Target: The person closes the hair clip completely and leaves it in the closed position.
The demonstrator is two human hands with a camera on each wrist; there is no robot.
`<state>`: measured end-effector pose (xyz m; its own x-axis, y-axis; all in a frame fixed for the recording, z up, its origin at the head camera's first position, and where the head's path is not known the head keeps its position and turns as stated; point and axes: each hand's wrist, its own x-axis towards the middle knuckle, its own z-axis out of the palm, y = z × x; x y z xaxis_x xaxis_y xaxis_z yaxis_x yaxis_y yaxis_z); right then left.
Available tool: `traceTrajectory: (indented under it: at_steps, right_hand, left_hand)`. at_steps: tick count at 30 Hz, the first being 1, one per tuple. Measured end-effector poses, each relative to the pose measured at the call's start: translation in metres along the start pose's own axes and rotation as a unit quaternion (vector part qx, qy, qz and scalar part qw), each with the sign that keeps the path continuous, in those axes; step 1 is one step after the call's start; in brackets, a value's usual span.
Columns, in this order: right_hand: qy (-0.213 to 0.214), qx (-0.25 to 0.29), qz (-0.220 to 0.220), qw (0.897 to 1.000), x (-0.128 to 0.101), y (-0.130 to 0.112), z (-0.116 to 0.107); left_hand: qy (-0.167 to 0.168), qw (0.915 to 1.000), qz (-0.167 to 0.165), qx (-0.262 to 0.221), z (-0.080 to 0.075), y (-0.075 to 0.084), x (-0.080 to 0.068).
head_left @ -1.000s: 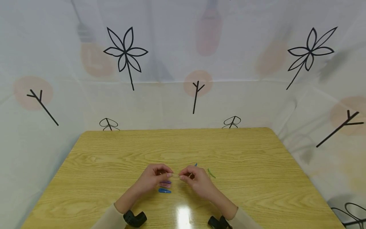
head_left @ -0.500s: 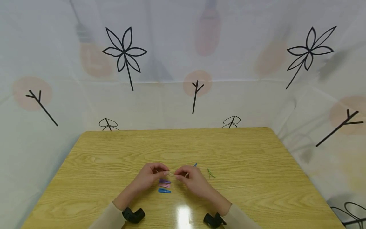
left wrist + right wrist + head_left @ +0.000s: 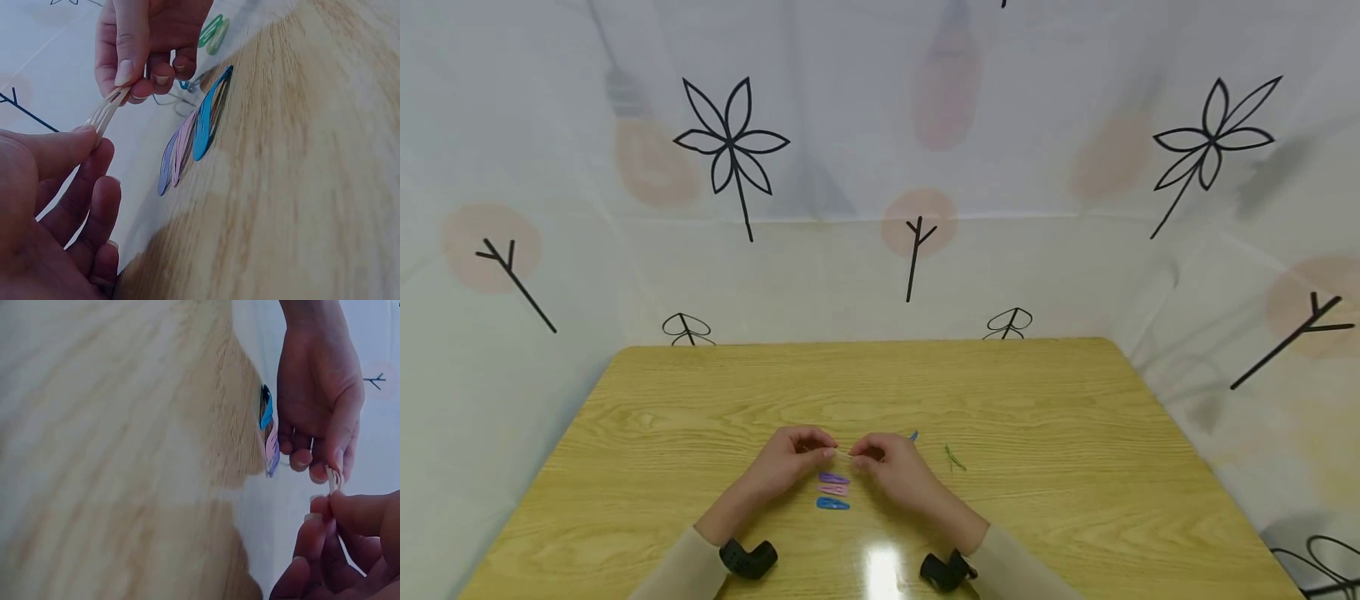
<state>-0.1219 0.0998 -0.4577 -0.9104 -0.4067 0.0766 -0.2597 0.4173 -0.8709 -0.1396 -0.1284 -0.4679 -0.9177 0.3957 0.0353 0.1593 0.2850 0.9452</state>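
Observation:
Both hands hold one small cream hair clip between them, a little above the wooden table. My left hand pinches its left end between thumb and fingers. My right hand pinches the other end. Just below the hands lie three hair clips in a row on the table: a purple clip, a pink clip and a blue clip. They also show in the left wrist view as the purple clip, the pink clip and the blue clip.
A green clip lies on the table right of my right hand, and a blue tip pokes out behind that hand. A white cloth with drawn flowers walls the table on three sides. Black wrist mounts sit near the front edge.
Both hands have drifted slightly left and closer together, still holding the cream clip between them. The clips on the table have not moved.

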Motion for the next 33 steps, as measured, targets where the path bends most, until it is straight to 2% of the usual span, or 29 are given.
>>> traceTrajectory:
  at_steps: [7, 18, 26, 33]
  right_hand:
    - [0.006, -0.023, 0.022, 0.999, 0.005, 0.002, 0.003]
    - [0.011, -0.034, 0.042, 0.999, 0.009, 0.007, 0.002]
    - [0.003, -0.082, 0.012, 0.997, 0.013, 0.006, 0.005]
    - [0.009, -0.119, 0.005, 0.993, 0.015, 0.001, 0.011]
  left_hand:
    - [0.0, 0.9999, -0.015, -0.007, 0.001, -0.005, 0.003]
    - [-0.004, 0.9982, -0.015, 0.058, 0.003, -0.007, 0.007]
    - [-0.022, 0.9952, 0.017, 0.093, -0.002, -0.01, 0.006]
    - [-0.029, 0.9927, 0.042, 0.109, -0.005, -0.012, 0.005]
